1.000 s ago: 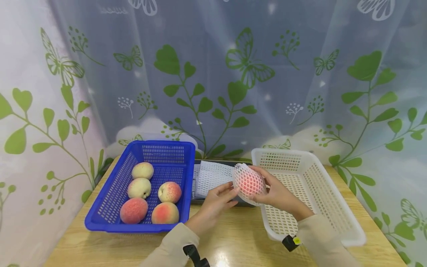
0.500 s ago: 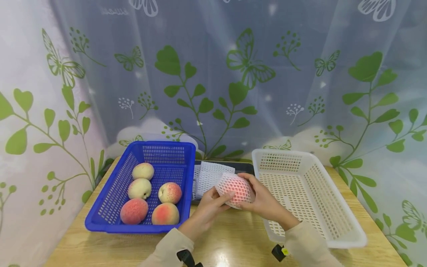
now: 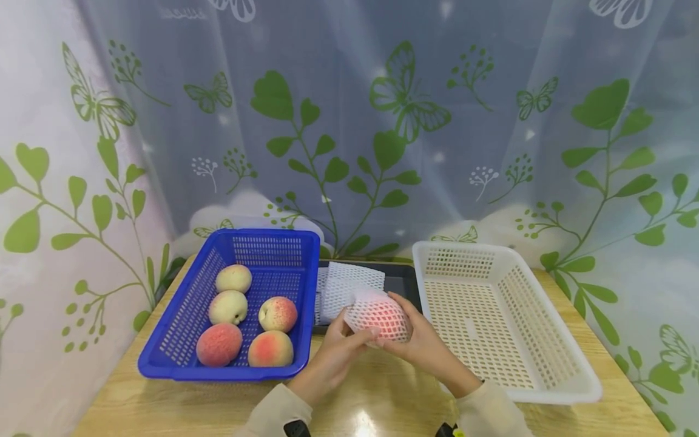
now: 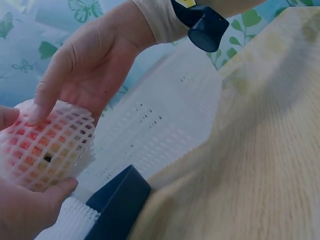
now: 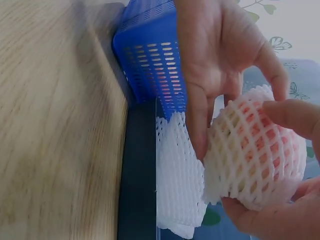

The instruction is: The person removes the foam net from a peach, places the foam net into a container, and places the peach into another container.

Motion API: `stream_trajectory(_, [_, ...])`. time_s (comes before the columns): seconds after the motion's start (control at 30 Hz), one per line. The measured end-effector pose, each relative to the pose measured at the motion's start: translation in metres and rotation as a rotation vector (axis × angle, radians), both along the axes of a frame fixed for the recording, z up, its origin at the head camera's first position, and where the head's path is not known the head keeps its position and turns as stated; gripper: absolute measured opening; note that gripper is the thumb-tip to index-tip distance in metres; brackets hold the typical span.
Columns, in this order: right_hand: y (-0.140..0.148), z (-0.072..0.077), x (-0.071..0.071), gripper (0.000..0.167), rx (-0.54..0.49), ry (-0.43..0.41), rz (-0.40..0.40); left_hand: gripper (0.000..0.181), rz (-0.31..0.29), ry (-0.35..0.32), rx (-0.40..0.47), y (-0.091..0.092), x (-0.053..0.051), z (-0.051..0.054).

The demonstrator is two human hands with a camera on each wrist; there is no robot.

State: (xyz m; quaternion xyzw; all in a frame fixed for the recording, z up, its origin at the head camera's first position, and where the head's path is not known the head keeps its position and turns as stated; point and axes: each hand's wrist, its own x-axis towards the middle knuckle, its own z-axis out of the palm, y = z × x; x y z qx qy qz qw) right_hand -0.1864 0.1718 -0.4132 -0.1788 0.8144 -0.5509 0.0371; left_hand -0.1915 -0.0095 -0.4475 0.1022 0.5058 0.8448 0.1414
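Observation:
A peach (image 3: 386, 320) in a white foam net sleeve (image 3: 367, 297) is held between both hands above the near edge of a black tray (image 3: 401, 280). The left hand (image 3: 330, 359) grips the sleeve's left end, its thumb laid on the near side. On the other side, the right hand (image 3: 425, 346) holds the peach with thumb and fingers curled round it. Through the mesh, red and pale yellow skin shows in the left wrist view, with a small dark spot (image 4: 47, 158). Flat foam net sleeves (image 3: 344, 280) lie in the tray behind the hands.
At left a blue basket (image 3: 218, 374) contains several bare peaches (image 3: 219, 345). A white basket (image 3: 570, 394) stands at right, its slotted floor in view. All stand on a wooden table (image 3: 131, 406) before a patterned curtain (image 3: 338, 73).
The peach in its sleeve has moved left and down, away from the white basket. The left hand, near the sleeve with loose fingers before, now holds it together with the right.

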Motion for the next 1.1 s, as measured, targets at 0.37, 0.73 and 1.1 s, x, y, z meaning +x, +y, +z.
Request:
stream_trajectory(0.37, [-0.020,-0.030,0.011,0.086,0.263,0.286,-0.151,0.058,0.089,0.004,-0.262,-0.011,0.006,-0.021])
stream_trajectory(0.73, [-0.026,-0.061,0.010,0.085,0.338,0.519,-0.161,0.064,0.134,0.003,-0.331,-0.015,0.008,-0.041])
stream_trajectory(1.1, [-0.022,-0.079,0.011,0.081,0.318,0.435,-0.144,0.075,0.187,0.013,-0.440,-0.013,0.012,-0.057])
